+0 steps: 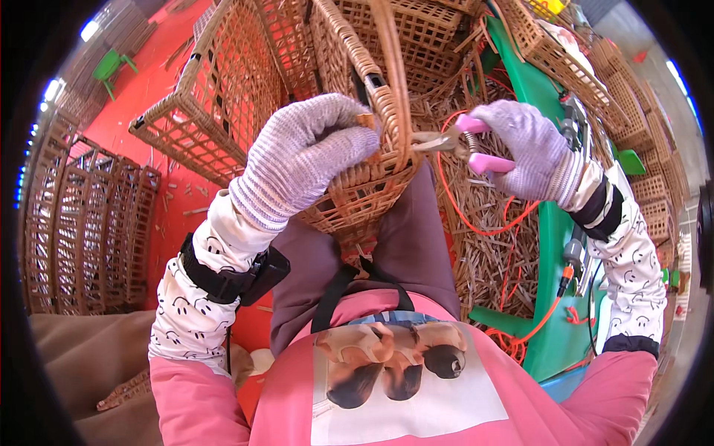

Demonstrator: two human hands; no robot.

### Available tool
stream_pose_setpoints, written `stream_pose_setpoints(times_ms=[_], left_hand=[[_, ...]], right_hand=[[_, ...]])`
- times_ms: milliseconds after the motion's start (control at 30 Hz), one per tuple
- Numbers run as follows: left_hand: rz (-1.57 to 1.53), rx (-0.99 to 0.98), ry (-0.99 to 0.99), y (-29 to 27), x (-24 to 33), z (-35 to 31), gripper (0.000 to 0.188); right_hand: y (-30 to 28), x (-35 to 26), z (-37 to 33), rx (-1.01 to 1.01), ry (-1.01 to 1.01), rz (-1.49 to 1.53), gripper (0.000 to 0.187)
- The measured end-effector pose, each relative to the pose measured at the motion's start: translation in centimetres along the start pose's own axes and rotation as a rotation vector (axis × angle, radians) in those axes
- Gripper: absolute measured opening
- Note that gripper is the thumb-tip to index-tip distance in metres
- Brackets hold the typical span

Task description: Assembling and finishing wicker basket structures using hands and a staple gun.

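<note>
A brown woven wicker basket (357, 197) with an arched handle rests between my knees, its lattice lid (216, 97) swung out to the left. My left hand (301, 152), in a striped knit glove, is closed at the basket's rim, pinching a short flat strip of brown cane (366, 121). My right hand (524, 145), gloved too, grips pruning shears (476, 149) with pink handles and a coil spring. The handles are spread apart. The metal tips of the shears reach the basket's edge by the handle; whether the blades touch the cane is hard to see.
Stacked wicker baskets (93, 223) stand on the red floor at left, more (625, 97) at right. A green table (550, 312) on my right bears power tools (573, 253). Orange cords (476, 227) run over cane scraps (483, 267) on the floor. A green stool (111, 67) stands far left.
</note>
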State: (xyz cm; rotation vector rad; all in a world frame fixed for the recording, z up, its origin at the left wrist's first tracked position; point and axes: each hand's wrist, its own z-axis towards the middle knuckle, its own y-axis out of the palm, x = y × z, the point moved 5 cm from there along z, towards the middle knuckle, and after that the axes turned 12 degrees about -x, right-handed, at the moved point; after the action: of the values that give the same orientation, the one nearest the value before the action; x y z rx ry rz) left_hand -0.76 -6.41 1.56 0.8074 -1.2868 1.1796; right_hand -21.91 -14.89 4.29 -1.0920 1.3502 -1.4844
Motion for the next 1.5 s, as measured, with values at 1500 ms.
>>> stream_pose_setpoints(times_ms=[1500], left_hand=[[1.064,-0.143,-0.193,1.7,0.0,-1.8,0.048]], right_hand=[[4.9,-5.5,-38.3,-0.713,1.734,0.151,0.054]])
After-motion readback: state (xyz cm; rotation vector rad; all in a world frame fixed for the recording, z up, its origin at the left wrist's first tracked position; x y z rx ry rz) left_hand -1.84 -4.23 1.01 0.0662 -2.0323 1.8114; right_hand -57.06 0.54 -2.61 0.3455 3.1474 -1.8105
